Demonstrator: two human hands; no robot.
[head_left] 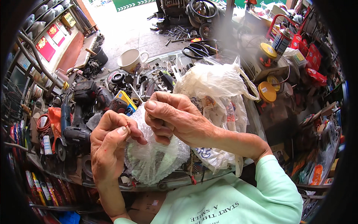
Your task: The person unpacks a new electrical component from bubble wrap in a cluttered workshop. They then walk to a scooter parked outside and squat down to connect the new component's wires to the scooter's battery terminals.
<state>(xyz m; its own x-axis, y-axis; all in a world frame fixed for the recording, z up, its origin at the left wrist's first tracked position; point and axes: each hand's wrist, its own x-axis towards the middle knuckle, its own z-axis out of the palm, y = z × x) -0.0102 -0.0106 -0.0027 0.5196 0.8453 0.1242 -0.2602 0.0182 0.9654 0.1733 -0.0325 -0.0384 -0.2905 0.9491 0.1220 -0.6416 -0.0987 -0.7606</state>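
My left hand [108, 143] is raised over the near edge of the bench, thumb and forefinger pinched together. A tiny red piece [127, 125] shows between those fingertips, too small to name. To its right, my right hand [181, 117] is closed, its thumb pressed against the curled forefinger. Whatever it may hold is hidden by the fingers. Below both hands lies a clear bubble-wrap bundle [158, 162] with something pale green inside. Right beside it, a white plastic bag [214, 82] sits crumpled, partly behind my right forearm.
Cordless power tools [78, 128] crowd the bench's left side. A white mug [130, 61] stands at the back among loose metal parts. Yellow-lidded cans [267, 92] and a spray can [281, 43] stand on the right. A yellow-and-blue box [126, 101] is close behind my left hand.
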